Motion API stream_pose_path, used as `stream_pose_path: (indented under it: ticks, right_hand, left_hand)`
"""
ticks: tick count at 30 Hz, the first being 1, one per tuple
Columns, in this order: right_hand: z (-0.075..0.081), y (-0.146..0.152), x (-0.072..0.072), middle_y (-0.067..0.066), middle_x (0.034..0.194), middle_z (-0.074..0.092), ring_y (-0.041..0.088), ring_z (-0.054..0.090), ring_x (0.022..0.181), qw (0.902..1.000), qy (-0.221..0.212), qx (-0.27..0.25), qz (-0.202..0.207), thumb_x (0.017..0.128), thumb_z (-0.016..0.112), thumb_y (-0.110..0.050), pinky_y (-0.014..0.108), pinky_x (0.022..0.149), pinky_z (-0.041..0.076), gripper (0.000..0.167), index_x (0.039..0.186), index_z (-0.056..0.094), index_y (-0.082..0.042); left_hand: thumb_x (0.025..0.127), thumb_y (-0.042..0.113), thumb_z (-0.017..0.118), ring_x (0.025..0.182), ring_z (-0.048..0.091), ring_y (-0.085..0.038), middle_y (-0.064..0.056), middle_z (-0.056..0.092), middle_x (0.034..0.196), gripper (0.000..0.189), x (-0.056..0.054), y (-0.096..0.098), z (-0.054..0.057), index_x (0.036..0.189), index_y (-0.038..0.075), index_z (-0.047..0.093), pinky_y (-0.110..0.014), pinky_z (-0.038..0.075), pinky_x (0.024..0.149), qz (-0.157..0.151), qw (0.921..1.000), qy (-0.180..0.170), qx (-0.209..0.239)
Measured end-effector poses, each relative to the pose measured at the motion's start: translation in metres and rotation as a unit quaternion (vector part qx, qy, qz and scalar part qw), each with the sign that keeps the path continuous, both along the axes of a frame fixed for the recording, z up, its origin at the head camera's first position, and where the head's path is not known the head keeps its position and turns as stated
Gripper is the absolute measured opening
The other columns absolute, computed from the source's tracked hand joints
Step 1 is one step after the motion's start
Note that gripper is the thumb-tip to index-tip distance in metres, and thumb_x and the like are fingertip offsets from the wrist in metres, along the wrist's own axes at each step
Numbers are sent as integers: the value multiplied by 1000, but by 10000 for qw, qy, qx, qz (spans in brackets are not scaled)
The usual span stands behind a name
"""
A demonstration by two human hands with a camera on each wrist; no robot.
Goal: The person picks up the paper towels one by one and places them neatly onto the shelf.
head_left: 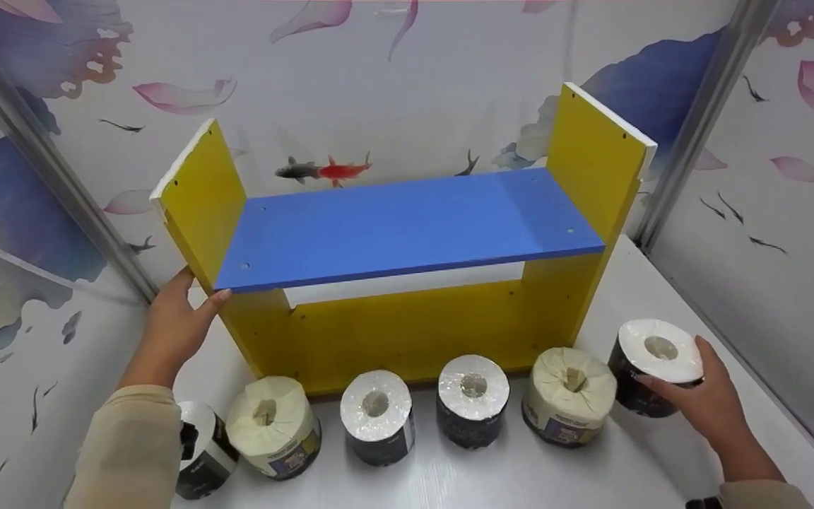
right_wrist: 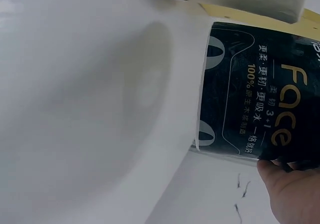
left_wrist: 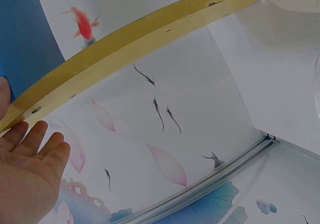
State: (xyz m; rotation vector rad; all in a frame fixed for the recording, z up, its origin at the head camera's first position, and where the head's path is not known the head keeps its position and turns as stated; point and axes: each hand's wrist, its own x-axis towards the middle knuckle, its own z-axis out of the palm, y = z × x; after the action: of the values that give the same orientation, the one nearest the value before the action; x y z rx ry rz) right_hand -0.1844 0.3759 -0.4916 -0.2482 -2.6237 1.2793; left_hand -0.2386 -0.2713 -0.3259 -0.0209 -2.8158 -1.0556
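A yellow shelf unit (head_left: 407, 332) with a blue board (head_left: 407, 226) stands on the white table (head_left: 520, 474). My left hand (head_left: 177, 322) lies with straight fingers against the shelf's left yellow side panel (head_left: 202, 198); the left wrist view shows that left hand (left_wrist: 27, 174) flat beside the panel's edge (left_wrist: 125, 49). My right hand (head_left: 697, 399) grips a black-wrapped toilet paper roll (head_left: 654, 364) at the right end of a row of rolls. In the right wrist view the black-wrapped roll (right_wrist: 260, 89) fills the frame, with fingers (right_wrist: 290, 189) on it.
Several more rolls stand in a row before the shelf: a black one (head_left: 202, 445) by my left sleeve, a cream one (head_left: 273, 424), two black ones (head_left: 376, 417) (head_left: 473, 399), and a cream one (head_left: 568, 403). Patterned walls close in on three sides.
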Motion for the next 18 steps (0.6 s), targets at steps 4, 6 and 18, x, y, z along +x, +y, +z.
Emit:
stream_pose_path:
  ticks: [4,6,18]
  right_hand:
    - [15,-3,2,35,153,14,55,16,138,9999,-107,-85,-102,82,78,-32,71,105,19,112,153,-1,1]
    - [22,-5,2,34,153,13,54,15,138,9998,-61,-161,-93,82,78,-31,71,106,18,112,154,-2,-1]
    - [60,-12,7,31,153,17,49,20,136,9993,132,-305,156,84,76,-27,70,103,24,107,155,-1,-5]
  left_hand:
    - [98,40,55,139,21,-49,-30,24,152,78,0,0,1,153,-2,18,-65,22,110,-106,9997,218,-30]
    - [98,39,55,139,21,-49,-30,24,152,77,1,1,1,153,-2,18,-64,22,110,-94,9997,222,-11]
    - [97,46,54,140,20,-49,-30,22,153,82,1,1,0,154,1,16,-66,21,109,5,9999,115,-1]
